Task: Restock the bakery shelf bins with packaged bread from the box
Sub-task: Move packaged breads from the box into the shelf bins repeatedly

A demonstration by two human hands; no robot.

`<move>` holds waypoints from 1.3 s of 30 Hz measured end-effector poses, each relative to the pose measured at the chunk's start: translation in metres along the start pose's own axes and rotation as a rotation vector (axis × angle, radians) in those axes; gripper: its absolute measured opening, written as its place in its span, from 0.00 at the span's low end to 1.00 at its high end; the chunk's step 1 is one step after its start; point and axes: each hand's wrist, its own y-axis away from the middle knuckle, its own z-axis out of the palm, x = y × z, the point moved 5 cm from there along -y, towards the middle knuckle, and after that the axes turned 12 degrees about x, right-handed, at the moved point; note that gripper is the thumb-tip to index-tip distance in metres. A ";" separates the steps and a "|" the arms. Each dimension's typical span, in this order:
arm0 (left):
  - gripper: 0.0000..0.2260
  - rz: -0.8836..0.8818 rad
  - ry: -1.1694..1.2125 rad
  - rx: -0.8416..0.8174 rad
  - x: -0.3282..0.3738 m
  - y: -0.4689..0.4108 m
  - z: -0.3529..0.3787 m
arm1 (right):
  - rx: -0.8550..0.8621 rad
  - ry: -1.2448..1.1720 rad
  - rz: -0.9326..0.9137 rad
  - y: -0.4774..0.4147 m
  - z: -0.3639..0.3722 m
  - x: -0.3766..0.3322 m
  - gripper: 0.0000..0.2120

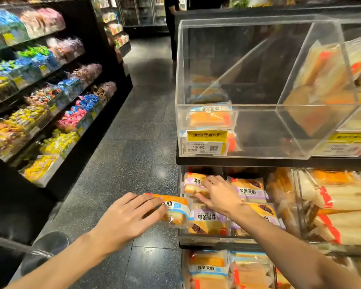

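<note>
Placing: the left hand (129,215) grips a blue-labelled pack (176,212). Just beside it, the right hand (219,195) touches a purple-labelled pack (193,183), grip unclear. The next move probably needs a gap in the bin (198,239).

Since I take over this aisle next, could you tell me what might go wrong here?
The blue-banded packet in the left hand hangs past the edge of the middle bin, over the floor; it could slip and fall. That bin holds purple-labelled packets under the right hand, so it may end up mixed into the wrong stock.
</note>
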 end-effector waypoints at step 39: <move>0.16 -1.063 0.856 0.101 -0.095 -0.302 -0.065 | 0.623 -1.006 0.367 -0.011 -0.362 0.083 0.23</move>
